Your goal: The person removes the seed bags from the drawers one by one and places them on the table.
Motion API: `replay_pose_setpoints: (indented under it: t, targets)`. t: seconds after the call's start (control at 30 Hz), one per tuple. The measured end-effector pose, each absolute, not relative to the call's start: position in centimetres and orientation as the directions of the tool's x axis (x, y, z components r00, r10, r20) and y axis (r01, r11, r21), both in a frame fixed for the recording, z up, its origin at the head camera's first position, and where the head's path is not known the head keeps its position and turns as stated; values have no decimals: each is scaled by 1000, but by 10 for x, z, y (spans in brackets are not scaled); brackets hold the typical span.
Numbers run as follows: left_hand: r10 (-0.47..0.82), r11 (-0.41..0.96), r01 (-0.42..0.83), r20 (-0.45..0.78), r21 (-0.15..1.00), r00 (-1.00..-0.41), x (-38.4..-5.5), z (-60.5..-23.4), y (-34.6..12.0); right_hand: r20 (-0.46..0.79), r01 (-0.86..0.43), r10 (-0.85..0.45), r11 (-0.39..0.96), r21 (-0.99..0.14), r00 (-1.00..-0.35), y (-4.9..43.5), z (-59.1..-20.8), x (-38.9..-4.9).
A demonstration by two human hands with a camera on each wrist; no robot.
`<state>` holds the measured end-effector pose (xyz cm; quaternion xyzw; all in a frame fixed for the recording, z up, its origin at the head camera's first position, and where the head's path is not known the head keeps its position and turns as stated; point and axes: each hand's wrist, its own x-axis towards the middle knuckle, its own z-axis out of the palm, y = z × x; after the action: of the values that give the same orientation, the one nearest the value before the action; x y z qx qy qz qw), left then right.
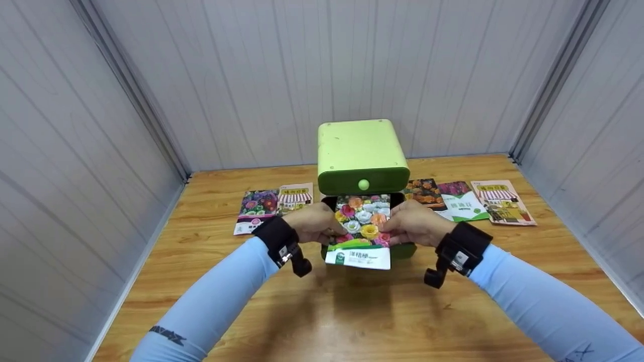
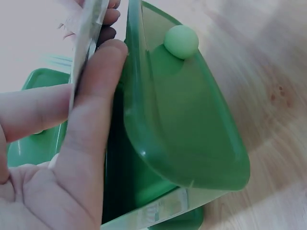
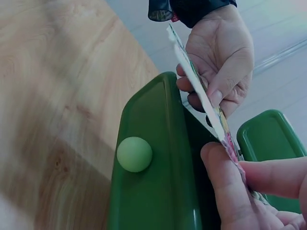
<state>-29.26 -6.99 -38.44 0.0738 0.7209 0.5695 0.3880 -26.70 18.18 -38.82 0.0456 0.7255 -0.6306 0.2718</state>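
Observation:
Both hands hold a flower seed packet (image 1: 363, 217) by its two side edges, tilted over the pulled-out lower drawer (image 1: 404, 251) of a small green cabinet (image 1: 359, 146). My left hand (image 1: 316, 223) pinches the left edge between thumb and fingers. At the right edge, my right hand (image 1: 418, 223) does the same. Seen edge-on in the right wrist view, the packet (image 3: 204, 93) stands above the drawer's opening. A round pale green knob (image 2: 181, 41) sits on the drawer front (image 2: 192, 120) in the left wrist view. The upper drawer (image 1: 337, 182) is closed.
Left of the cabinet lie a purple flower packet (image 1: 257, 206) and a packet with a striped awning (image 1: 296, 197). To the right are an orange flower packet (image 1: 426, 193), a white-green packet (image 1: 463, 203) and another awning packet (image 1: 504, 201). Panel walls (image 1: 251, 85) surround the table.

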Motion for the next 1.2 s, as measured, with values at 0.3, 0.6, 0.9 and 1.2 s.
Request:
replay_pose_setpoints:
  t: [0.3, 0.6, 0.9, 1.2]
  targets:
    - [546, 324, -316, -449, 892, -707, -283, -384, -75, -396, 358, -284, 180, -916, -873, 179, -388, -255]
    - [554, 246, -239, -339, 939, -760, -280, -384, -86, -318, 281, -291, 162, -946, -902, 175, -384, -247]
    - [463, 206, -157, -238, 966, -854, -281, -389, -89, -167, 132, -290, 138, -982, -942, 168, -386, -246]
    - [413, 146, -95, -148, 985, -899, -285, -386, -108, -32, -33, -362, 170, -985, -932, 166, -393, -245]
